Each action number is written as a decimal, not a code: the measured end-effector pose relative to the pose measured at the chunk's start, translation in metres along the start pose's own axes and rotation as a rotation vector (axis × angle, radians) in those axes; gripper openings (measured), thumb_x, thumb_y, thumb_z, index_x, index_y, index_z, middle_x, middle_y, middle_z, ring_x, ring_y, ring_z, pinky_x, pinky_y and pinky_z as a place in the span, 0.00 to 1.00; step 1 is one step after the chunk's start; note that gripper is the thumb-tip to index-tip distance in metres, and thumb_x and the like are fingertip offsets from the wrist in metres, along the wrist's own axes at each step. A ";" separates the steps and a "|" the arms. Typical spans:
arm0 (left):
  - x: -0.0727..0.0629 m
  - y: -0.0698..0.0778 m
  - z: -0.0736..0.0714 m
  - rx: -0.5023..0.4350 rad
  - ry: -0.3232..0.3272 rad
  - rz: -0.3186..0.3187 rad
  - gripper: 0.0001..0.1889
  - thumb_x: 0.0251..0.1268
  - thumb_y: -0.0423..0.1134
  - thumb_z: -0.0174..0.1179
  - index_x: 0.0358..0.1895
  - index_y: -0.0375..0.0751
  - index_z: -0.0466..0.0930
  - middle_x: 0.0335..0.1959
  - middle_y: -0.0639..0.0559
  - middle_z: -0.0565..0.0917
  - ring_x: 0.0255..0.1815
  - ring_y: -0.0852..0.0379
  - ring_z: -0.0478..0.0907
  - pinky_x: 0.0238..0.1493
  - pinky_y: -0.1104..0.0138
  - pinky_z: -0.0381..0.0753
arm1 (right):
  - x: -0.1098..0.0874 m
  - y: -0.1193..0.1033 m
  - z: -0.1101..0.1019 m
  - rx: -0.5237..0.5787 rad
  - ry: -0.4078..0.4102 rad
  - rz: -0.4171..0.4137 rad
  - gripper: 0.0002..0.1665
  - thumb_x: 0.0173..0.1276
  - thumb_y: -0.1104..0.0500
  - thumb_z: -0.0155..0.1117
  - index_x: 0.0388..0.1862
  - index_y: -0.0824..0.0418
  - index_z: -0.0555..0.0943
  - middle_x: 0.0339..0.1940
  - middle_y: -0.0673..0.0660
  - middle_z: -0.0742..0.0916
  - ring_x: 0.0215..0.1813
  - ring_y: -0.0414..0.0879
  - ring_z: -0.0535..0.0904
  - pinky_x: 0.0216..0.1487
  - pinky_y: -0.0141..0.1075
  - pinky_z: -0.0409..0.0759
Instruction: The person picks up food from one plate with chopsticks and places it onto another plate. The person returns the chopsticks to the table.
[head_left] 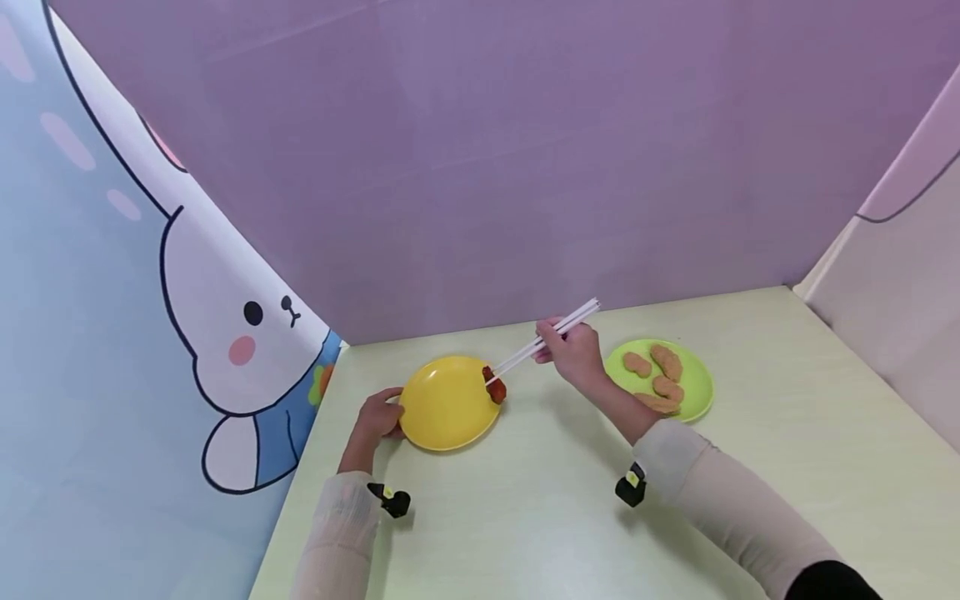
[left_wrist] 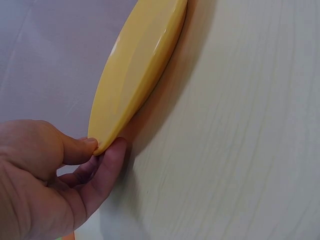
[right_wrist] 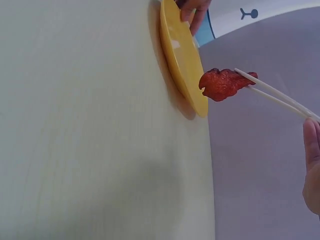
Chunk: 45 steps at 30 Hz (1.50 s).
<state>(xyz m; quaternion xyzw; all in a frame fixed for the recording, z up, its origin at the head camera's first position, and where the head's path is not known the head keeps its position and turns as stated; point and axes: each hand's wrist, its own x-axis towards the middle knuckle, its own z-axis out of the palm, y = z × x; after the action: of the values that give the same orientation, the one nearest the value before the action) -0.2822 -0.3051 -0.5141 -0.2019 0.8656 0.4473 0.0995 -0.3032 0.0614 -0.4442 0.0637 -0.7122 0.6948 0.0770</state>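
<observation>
1. The white chopsticks [head_left: 551, 337] are gripped in the right hand [head_left: 576, 354], its fingers curled round the shafts; a red piece of food [head_left: 495, 388] is pinched between the tips.
2. The rim of the yellow plate [head_left: 442, 408] is pinched by the left hand [head_left: 379, 416], with the thumb laid on top and fingers curled beneath.
3. The red piece is held at the plate's edge nearer the right hand, so for a clean placing it would best be carried further in, over the middle, before the tips are parted.
4. Since the piece is caught only by its narrow end, an even squeeze seems called for; with too little it could swivel or slip off.
5. The plate should be steadied lightly and the rim not lifted, lest the food slide.
6. By the head view alone is the green plate [head_left: 701, 390] shown, with tan pieces [head_left: 666, 361] on it, on the tabletop [head_left: 517, 525] and partly covered by the right forearm.
7. By the left wrist view the thumb-and-finger hold is made plain, while neither food nor chopsticks are shown there.
8. By the right wrist view the chopsticks are shown on either side of the narrow end; whether the rim is touched by the piece cannot be told for certain.
</observation>
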 end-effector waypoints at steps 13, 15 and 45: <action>0.009 0.006 0.015 -0.009 -0.016 -0.011 0.29 0.67 0.30 0.52 0.72 0.45 0.72 0.43 0.41 0.86 0.22 0.56 0.83 0.26 0.66 0.85 | -0.007 0.012 0.011 -0.052 -0.001 0.010 0.19 0.74 0.55 0.63 0.43 0.73 0.85 0.33 0.71 0.89 0.22 0.40 0.86 0.30 0.41 0.89; 0.009 0.009 0.016 -0.005 -0.011 -0.014 0.29 0.67 0.30 0.52 0.72 0.46 0.73 0.41 0.42 0.87 0.21 0.56 0.82 0.25 0.66 0.84 | -0.007 0.014 0.013 -0.053 -0.002 0.020 0.19 0.74 0.55 0.63 0.43 0.73 0.85 0.33 0.71 0.89 0.22 0.40 0.86 0.31 0.42 0.89; 0.006 0.001 0.003 0.007 0.007 -0.040 0.29 0.68 0.30 0.52 0.73 0.45 0.71 0.48 0.39 0.85 0.22 0.56 0.82 0.25 0.66 0.85 | -0.008 0.030 0.030 0.056 0.018 0.056 0.20 0.73 0.51 0.64 0.48 0.67 0.85 0.36 0.72 0.89 0.27 0.48 0.90 0.29 0.40 0.88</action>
<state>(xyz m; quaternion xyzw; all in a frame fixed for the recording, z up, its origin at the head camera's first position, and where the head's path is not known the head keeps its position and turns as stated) -0.2879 -0.3039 -0.5168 -0.2206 0.8633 0.4413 0.1061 -0.3014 0.0318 -0.4756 0.0396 -0.6934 0.7168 0.0624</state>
